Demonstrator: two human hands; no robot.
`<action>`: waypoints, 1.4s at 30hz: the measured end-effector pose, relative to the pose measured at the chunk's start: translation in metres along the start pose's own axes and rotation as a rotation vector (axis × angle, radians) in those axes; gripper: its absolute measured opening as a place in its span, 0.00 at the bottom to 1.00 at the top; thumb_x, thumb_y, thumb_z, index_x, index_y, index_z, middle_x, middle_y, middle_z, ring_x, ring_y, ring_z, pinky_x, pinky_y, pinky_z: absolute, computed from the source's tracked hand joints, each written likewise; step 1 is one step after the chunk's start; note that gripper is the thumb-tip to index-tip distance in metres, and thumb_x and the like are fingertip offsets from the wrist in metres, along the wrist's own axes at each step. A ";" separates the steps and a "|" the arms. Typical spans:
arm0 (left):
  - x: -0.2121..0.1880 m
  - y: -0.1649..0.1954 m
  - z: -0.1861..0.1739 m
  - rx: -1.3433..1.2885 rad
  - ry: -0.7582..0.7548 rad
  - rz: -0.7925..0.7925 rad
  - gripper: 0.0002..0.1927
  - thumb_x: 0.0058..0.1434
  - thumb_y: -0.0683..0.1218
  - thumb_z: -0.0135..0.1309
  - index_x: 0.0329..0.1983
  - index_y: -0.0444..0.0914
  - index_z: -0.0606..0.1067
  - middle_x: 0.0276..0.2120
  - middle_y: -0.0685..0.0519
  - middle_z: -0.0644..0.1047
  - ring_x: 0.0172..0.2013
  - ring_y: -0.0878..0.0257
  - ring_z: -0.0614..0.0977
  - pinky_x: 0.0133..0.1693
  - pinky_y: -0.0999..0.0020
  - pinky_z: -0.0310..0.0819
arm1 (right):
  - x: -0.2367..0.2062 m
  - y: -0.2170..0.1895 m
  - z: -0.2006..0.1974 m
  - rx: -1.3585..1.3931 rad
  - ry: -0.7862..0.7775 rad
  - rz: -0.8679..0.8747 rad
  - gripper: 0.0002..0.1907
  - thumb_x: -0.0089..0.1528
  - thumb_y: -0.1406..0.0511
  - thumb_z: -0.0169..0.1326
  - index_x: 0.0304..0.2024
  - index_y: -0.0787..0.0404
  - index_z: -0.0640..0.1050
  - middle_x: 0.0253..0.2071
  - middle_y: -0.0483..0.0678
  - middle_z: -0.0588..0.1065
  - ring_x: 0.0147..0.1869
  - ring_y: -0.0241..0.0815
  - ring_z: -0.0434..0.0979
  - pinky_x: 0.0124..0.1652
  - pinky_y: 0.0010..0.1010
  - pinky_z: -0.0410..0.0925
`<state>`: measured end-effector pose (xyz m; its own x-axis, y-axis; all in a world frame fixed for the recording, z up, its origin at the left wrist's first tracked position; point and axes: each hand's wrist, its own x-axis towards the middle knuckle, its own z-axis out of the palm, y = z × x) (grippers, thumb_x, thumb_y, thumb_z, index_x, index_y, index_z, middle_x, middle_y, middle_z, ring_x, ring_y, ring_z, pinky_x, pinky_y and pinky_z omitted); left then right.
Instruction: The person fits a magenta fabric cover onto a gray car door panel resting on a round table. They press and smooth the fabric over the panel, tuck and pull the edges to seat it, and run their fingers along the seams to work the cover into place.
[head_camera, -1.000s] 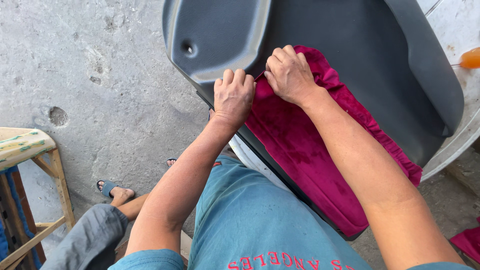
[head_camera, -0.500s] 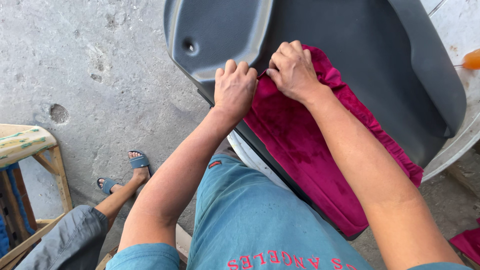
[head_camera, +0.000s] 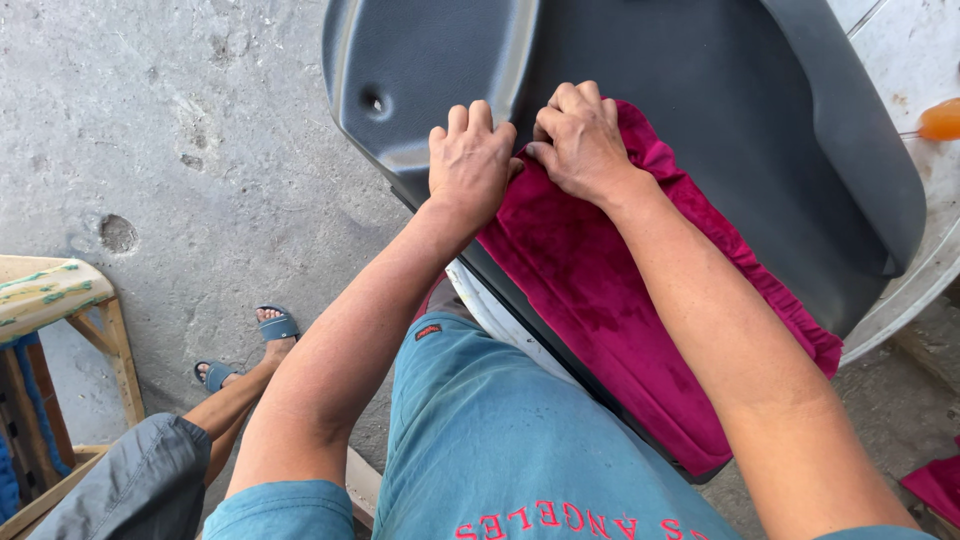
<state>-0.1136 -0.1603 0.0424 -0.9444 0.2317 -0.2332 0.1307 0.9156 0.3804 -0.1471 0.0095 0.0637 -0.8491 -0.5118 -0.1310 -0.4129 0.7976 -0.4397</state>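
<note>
Crimson velvet fabric (head_camera: 610, 300) lies along the lower edge of a grey plastic door panel (head_camera: 700, 130), which rests tilted against the person's lap. Left hand (head_camera: 470, 160) presses flat, fingers bent, on the panel's edge beside the cloth's upper corner. Right hand (head_camera: 580, 140) pinches that corner, fingers closed on the fabric.

free: bare grey panel (head_camera: 700, 120) above cloth | blocked: orange object (head_camera: 940, 120) far right
</note>
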 end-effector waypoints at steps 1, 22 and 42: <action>-0.002 -0.002 0.002 0.005 0.018 0.005 0.20 0.53 0.58 0.66 0.44 0.45 0.79 0.48 0.51 0.70 0.51 0.54 0.70 0.45 0.54 0.67 | 0.000 0.000 0.001 0.004 0.007 -0.001 0.09 0.57 0.61 0.69 0.31 0.57 0.80 0.44 0.45 0.71 0.56 0.49 0.67 0.51 0.44 0.61; 0.001 -0.014 0.008 -0.095 0.128 0.067 0.15 0.56 0.54 0.66 0.41 0.45 0.76 0.44 0.52 0.70 0.46 0.53 0.71 0.40 0.52 0.66 | -0.059 -0.026 0.008 -0.151 -0.120 -0.139 0.33 0.56 0.55 0.65 0.59 0.67 0.76 0.59 0.55 0.73 0.64 0.51 0.70 0.60 0.44 0.62; -0.041 -0.017 0.015 -0.170 0.137 -0.119 0.43 0.56 0.67 0.62 0.69 0.43 0.64 0.70 0.38 0.56 0.71 0.41 0.53 0.65 0.32 0.44 | -0.045 -0.029 0.003 -0.163 -0.281 -0.029 0.44 0.48 0.48 0.69 0.61 0.63 0.74 0.64 0.54 0.70 0.68 0.50 0.66 0.58 0.47 0.59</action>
<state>-0.0729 -0.1804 0.0320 -0.9837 0.0679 -0.1666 -0.0261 0.8625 0.5054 -0.0960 0.0079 0.0796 -0.7213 -0.5852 -0.3706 -0.5023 0.8103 -0.3018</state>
